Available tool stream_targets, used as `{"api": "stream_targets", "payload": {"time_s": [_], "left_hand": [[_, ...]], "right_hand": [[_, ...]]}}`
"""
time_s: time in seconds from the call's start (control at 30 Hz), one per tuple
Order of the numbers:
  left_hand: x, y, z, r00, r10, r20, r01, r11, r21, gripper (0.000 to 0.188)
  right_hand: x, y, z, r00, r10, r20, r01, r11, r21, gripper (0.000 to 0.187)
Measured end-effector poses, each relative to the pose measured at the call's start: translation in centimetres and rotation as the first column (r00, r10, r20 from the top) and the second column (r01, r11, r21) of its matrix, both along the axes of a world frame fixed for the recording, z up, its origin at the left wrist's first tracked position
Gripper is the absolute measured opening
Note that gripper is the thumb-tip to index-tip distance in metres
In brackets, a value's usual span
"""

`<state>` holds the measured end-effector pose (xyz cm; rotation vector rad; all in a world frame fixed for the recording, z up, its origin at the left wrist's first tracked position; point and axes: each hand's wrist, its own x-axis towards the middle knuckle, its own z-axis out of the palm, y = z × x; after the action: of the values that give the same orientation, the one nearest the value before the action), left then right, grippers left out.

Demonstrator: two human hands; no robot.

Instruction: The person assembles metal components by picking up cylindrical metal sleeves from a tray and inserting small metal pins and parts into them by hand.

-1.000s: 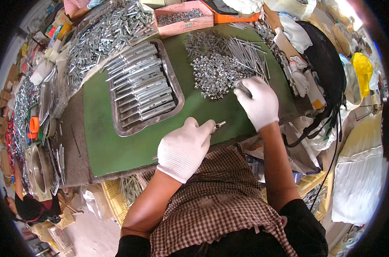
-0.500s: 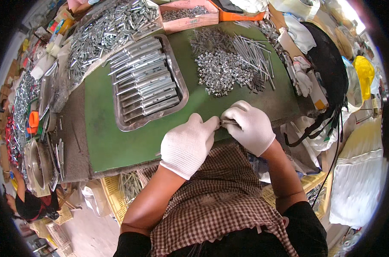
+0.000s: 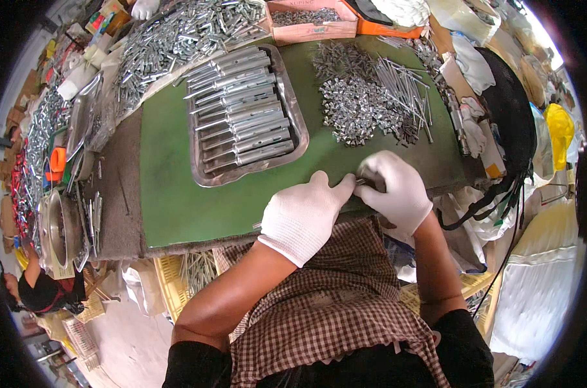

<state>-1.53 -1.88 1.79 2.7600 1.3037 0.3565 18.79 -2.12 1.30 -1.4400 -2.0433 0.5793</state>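
Note:
Both my hands wear white knit gloves and meet at the near edge of the green work mat (image 3: 177, 213). My left hand (image 3: 301, 215) is closed round a slim metal rod (image 3: 257, 226); its end pokes out near the wrist and the rest is hidden in the palm. At its fingertips, my right hand (image 3: 398, 193) pinches a small metal piece (image 3: 360, 182), mostly covered by the fingers. Beyond my left hand, a metal tray (image 3: 299, 110) holds a row of silver tubes (image 3: 255, 116) with thin rods sticking out leftward.
Small silver fittings (image 3: 352, 115), dark little pins (image 3: 340, 59) and long thin rods (image 3: 406, 94) lie heaped beyond my right hand. A pink box (image 3: 313, 31) and a big heap of metal parts (image 3: 183, 39) stand farther back. A black bag (image 3: 510, 110) sits at right.
The tray, mat and piles sit further right and slightly higher in view, as do both hands. My right fingers have shifted their curl around the small metal piece.

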Motion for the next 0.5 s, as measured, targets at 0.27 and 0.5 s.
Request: {"api": "stream_targets", "payload": {"time_s": [0.27, 0.5], "left_hand": [[0.2, 0.2, 0.7, 1.000, -0.019, -0.001, 0.019, 0.997, -0.076, 0.027], [0.3, 0.5, 0.5, 0.999, -0.033, 0.008, 0.033, 0.994, -0.105, 0.018]], "right_hand": [[-2.9, 2.4, -2.0, -0.305, -0.111, -0.946, -0.281, 0.960, -0.022, 0.056], [-4.6, 1.3, -2.6, 0.078, -0.087, -0.993, -0.063, 0.994, -0.092, 0.051]]}}
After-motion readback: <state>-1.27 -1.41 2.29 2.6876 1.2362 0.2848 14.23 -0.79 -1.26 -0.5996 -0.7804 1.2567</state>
